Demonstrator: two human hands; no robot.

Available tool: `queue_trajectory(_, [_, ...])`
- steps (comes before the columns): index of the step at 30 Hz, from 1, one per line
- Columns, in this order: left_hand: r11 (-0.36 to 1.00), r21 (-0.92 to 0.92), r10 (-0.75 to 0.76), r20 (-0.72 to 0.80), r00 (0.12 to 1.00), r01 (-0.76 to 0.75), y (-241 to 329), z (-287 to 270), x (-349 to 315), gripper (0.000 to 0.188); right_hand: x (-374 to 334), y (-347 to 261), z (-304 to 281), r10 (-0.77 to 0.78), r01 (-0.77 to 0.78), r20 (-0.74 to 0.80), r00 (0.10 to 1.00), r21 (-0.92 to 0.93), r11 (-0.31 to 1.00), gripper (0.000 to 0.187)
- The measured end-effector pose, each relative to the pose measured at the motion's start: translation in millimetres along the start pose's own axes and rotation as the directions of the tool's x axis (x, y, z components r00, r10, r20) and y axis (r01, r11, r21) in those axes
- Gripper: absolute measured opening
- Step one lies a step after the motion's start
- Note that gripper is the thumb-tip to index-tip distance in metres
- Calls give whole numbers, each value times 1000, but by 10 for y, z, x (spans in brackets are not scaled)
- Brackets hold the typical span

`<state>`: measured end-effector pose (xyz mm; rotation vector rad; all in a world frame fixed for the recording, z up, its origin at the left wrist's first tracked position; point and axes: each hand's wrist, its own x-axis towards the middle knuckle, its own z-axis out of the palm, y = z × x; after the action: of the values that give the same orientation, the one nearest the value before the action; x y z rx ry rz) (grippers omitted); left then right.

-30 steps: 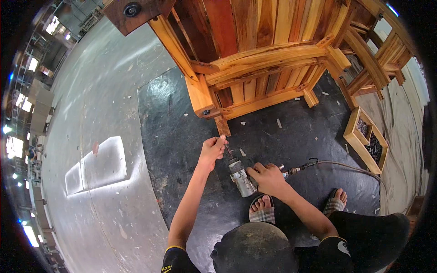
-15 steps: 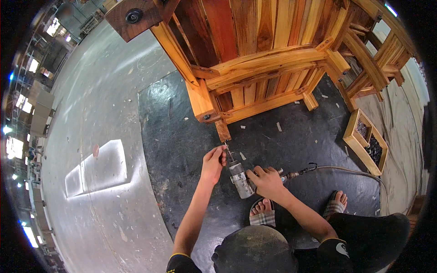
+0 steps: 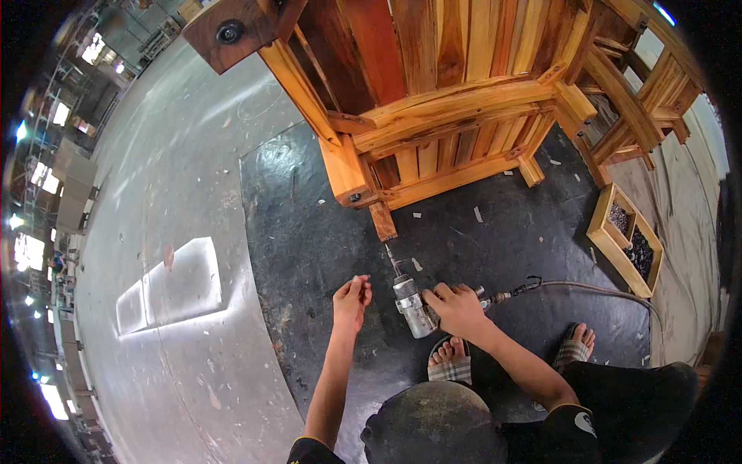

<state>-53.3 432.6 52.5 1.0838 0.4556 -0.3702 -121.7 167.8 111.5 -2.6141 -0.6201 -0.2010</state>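
My right hand [image 3: 457, 311] is wrapped round a silver pneumatic driver [image 3: 411, 305] with an air hose on it. From its nose a long thin bit [image 3: 393, 258] points forward to the end of a wooden leg [image 3: 383, 223]. The tip meets or nearly meets that end; a screw there is too small to make out. The leg belongs to a slatted wooden piece of furniture [image 3: 448, 116], lying tipped over. Left of the driver, apart from it, my left hand [image 3: 352, 306] hovers with curled fingers; anything inside them is hidden.
A wooden tray [image 3: 623, 260] of dark small hardware stands at the right, near the hose [image 3: 591, 289]. Another wooden piece [image 3: 645, 108] is beyond it. Pale scraps lie on the black mat [image 3: 325, 255]. My sandalled feet [image 3: 450, 360] are close behind the driver.
My left hand has drawn back from the bit, toward me and to the left. My right hand and the driver stay nearly in place at the leg's end.
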Motion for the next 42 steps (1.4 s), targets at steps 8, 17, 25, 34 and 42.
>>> queue_trajectory(8, [976, 214, 39, 46, 998, -48, 278, 496, -28, 34, -39, 44, -19, 7, -7, -10, 1000, -1, 1000, 46])
queue_trajectory(17, [981, 117, -160, 55, 986, 153, 512, 634, 193, 35, -35, 16, -52, 15, -14, 40, 999, -8, 1000, 47])
queue_trajectory(25, [984, 40, -178, 135, 975, 175, 573, 766, 259, 31, -38, 28, -74, -13, 12, 20, 1000, 20, 1000, 42])
queue_trajectory(34, [959, 161, -257, 156, 954, 232, 602, 841, 280, 32, -46, 5, -82, -17, 16, 90, 996, 13, 1000, 42])
queue_trajectory(42, [959, 152, -265, 188, 946, 238, 590, 847, 311, 31, -46, -17, -60, -13, 11, 139, 990, 13, 1000, 44])
